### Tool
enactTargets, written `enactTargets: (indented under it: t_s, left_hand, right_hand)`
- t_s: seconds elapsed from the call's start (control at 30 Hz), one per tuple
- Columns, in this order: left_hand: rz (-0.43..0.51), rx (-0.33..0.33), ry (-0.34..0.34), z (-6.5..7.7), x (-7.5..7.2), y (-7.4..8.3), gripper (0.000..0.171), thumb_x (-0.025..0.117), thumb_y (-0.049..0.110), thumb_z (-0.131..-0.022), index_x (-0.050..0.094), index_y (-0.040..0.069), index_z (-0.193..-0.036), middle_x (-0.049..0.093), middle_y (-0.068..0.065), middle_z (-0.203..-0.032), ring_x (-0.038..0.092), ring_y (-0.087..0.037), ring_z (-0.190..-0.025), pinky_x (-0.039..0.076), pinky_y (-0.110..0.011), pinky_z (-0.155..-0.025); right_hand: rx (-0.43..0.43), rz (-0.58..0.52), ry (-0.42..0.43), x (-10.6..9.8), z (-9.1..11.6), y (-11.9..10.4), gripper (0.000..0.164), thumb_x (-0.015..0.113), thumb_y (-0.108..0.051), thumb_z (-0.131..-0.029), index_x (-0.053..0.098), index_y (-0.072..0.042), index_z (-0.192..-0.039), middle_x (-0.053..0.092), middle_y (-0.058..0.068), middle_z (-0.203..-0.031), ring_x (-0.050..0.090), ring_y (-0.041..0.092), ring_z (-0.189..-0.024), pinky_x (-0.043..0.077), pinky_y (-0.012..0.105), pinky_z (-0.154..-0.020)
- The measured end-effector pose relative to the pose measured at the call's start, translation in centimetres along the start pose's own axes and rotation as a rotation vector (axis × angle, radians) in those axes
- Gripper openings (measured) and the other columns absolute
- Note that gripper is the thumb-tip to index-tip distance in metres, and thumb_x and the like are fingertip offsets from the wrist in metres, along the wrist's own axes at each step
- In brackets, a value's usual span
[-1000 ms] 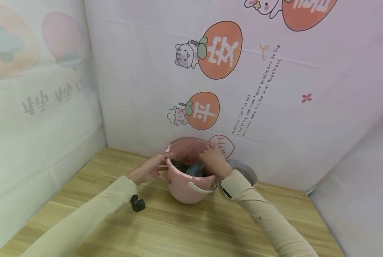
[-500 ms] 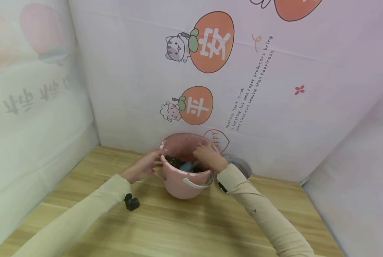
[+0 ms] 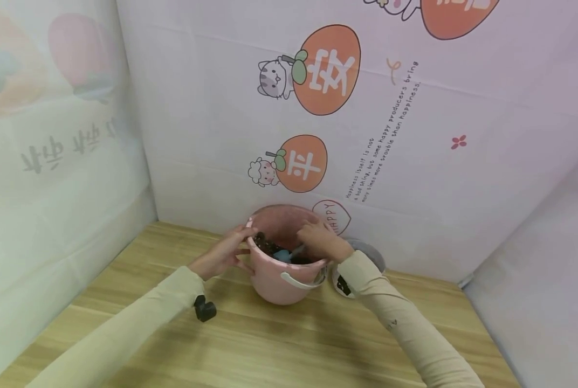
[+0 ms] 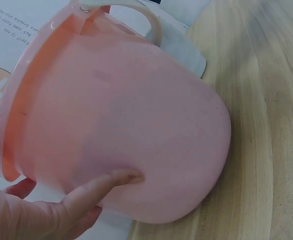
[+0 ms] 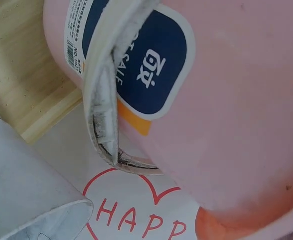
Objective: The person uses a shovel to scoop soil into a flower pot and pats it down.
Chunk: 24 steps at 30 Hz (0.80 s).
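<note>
At the back of the wooden table [image 3: 250,345], close to the printed sheet [image 3: 211,134]: pink bucket [image 3: 275,283], upright, mouth up. Inside, dark crumbly stuff [image 3: 265,245], soil-like, showing best along the left wall; depth not visible. Also inside, toward the front wall: scoop [image 3: 283,256], blue blade, down at the dark stuff; whether sunk in, cannot tell. Pale shaft, slanting up to the right.

On that shaft, over the right part of the mouth: right hand [image 3: 324,242], with fingers curled in, gripping the scoop; fingertips hidden.

On the left rim: left hand [image 3: 223,254], with digits spread, holding the bucket; at least one over the rim, another with its tip against the outer wall.

On the bucket's outside, at the right: white handle [image 3: 298,283], lowered; behind it, a dark blue label [image 5: 151,65]. Just right of the bucket, partly behind the right sleeve [image 3: 403,318]: grey-white pot [image 5: 31,185], rim up, apart from the bucket in the right wrist view. Contents: cannot tell, too much covered by the sleeve.
</note>
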<state>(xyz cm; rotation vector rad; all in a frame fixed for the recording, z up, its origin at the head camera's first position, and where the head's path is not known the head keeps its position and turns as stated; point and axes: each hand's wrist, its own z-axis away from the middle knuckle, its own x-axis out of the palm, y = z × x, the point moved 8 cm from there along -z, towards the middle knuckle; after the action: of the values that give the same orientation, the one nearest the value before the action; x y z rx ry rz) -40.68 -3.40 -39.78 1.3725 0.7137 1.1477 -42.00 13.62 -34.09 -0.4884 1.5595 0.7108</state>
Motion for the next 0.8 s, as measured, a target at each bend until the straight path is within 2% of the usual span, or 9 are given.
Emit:
enactTargets:
  t_s: [0.03,0.13,0.23,0.33,0.53,0.63,0.8]
  left_hand:
    - [-0.004,0.0,-0.005,0.0,0.0,0.0,0.068,0.044,0.026,-0.11,0.014,0.008,-0.168,0.011,-0.02,-0.172,0.022,-0.057,-0.15,0.058,-0.072,-0.089]
    - [0.0,-0.002,-0.016,0.0,0.0,-0.1,0.066,0.044,0.026,-0.111,0.015,0.01,-0.168,0.012,-0.02,-0.173,0.021,-0.057,-0.151,0.058,-0.072,-0.09]
    - [0.013,-0.004,-0.015,0.0,-0.1,-0.1,0.066,0.045,0.027,-0.111,0.015,0.012,-0.168,0.016,-0.022,-0.17,0.021,-0.057,-0.151,0.057,-0.073,-0.092]
    - [0.017,-0.003,-0.011,0.0,-0.1,-0.3,0.066,0.046,0.027,-0.11,0.017,0.01,-0.168,0.02,-0.024,-0.168,0.023,-0.057,-0.15,0.057,-0.072,-0.092]
    - [0.0,0.002,-0.011,0.0,-0.2,-0.4,0.065,0.046,0.028,-0.11,0.02,0.01,-0.167,0.026,-0.025,-0.163,0.027,-0.056,-0.148,0.061,-0.068,-0.088]
    - [-0.001,0.009,-0.014,0.0,-0.2,-0.4,0.067,0.045,0.028,-0.11,0.017,0.011,-0.168,0.023,-0.026,-0.166,0.025,-0.056,-0.149,0.061,-0.069,-0.088]
    - [-0.001,0.01,-0.01,0.0,-0.1,-0.1,0.071,0.046,0.029,-0.11,0.01,0.013,-0.169,0.014,-0.026,-0.169,0.021,-0.057,-0.15,0.058,-0.072,-0.092]
  right_hand:
    - [0.003,-0.052,-0.012,0.1,0.0,0.3,0.007,0.081,-0.02,-0.091,0.078,-0.014,-0.091,0.074,0.001,-0.094,0.068,0.02,-0.095,0.06,0.042,-0.087]
    - [-0.09,-0.163,0.011,-0.1,-0.4,0.4,0.004,0.08,-0.015,-0.092,0.08,-0.013,-0.088,0.076,0.0,-0.086,0.068,0.013,-0.08,0.06,0.03,-0.078]
    - [-0.153,-0.256,0.017,-0.6,-0.5,0.3,0.007,0.078,-0.009,-0.093,0.082,-0.015,-0.09,0.078,0.0,-0.088,0.068,0.01,-0.077,0.059,0.027,-0.075]
    - [-0.222,-0.285,0.036,-0.9,-0.5,-0.1,0.012,0.079,-0.003,-0.091,0.083,-0.014,-0.091,0.08,0.003,-0.091,0.072,0.014,-0.079,0.061,0.029,-0.078]
    - [-0.24,-0.304,0.056,-0.9,-0.1,0.1,0.012,0.081,0.001,-0.087,0.082,-0.009,-0.094,0.08,0.004,-0.091,0.071,0.016,-0.083,0.061,0.032,-0.082]
    - [-0.251,-0.316,0.069,-1.2,0.0,0.3,0.012,0.081,0.002,-0.086,0.081,-0.009,-0.091,0.079,0.004,-0.09,0.069,0.015,-0.083,0.061,0.033,-0.082]
    - [-0.225,-0.285,0.068,-1.8,0.1,0.7,0.015,0.081,-0.001,-0.087,0.083,-0.013,-0.097,0.08,-0.002,-0.096,0.071,0.013,-0.089,0.062,0.032,-0.084]
